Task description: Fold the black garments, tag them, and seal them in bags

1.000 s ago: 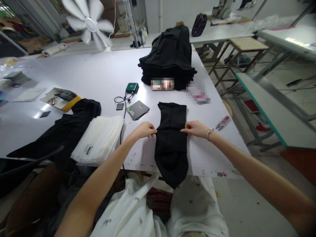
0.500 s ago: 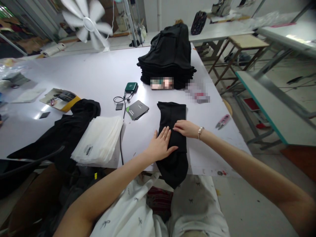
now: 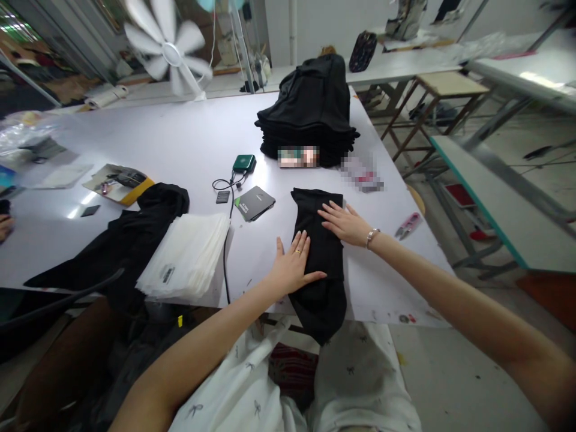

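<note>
A folded black garment (image 3: 321,258) lies lengthwise in front of me, its rounded lower end hanging past the table's near edge. My left hand (image 3: 292,264) rests flat on its left side, fingers spread and thumb pointing right. Higher up, on the right side of the cloth, my right hand (image 3: 344,223) lies with its fingers stretched out. Neither hand grips anything. Parts of the garment are hidden under both palms.
Beyond the garment stands a tall stack of black garments (image 3: 310,108). Left are clear plastic bags (image 3: 186,255), a loose black cloth (image 3: 117,240), dark cards (image 3: 255,203) and a green device (image 3: 243,163) with a cable. Pink thread snips (image 3: 408,225) lie right. A white fan (image 3: 171,54) stands behind.
My right hand has gone from bent fingers on the cloth to a flat, stretched-out hand a little farther up. My left hand stays on the garment. The whole view has shifted slightly.
</note>
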Demonstrator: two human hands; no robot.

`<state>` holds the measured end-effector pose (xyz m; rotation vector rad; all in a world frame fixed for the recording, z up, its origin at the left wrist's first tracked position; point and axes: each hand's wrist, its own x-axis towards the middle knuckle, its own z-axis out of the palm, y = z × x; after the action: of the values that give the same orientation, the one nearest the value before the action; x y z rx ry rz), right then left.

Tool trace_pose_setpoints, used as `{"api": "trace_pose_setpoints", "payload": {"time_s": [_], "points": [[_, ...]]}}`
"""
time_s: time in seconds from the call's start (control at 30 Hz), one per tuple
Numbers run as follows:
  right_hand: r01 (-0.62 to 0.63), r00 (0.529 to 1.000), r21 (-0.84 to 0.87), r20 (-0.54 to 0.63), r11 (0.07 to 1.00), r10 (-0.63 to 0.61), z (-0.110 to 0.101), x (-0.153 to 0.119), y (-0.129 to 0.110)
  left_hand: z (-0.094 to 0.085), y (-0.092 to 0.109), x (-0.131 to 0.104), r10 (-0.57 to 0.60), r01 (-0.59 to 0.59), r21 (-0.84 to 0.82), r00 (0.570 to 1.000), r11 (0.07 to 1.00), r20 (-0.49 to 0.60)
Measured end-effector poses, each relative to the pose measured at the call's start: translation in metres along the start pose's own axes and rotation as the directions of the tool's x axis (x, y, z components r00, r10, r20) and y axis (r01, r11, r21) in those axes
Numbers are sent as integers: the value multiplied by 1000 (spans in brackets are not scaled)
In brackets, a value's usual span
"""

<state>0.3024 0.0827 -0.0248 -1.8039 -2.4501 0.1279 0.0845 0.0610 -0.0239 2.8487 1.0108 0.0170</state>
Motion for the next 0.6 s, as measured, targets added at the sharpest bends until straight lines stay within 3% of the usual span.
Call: {"api": "trace_pose_setpoints", "payload": {"time_s": [0.1,0.2,0.27,0.37,0.5,0.6], "points": [[46,988,-11,-145,999,-47,-9,12,-7,-6,5,0,108,-108,7,989,994,-103],[213,973,-20,-85,977,-214,2,23,-16,-2,11,-2,184,-190,-46,976,981,-113],[248,968,-27,-29,968,-249,14,33,-12,5,13,-4,176,-183,-92,982,979,-75],[159,987,-56,-15,986,-160,21,55,9,11,13,-4,167,-169,-123,986,978,-27],[-47,997,-112,-73,993,39,6,75,25,8,13,-4,141,-137,-140,990,981,18],[8,983,-115,-179,993,-29,2,61,15,7,14,-4,117,-113,-152,993,982,20]]}}
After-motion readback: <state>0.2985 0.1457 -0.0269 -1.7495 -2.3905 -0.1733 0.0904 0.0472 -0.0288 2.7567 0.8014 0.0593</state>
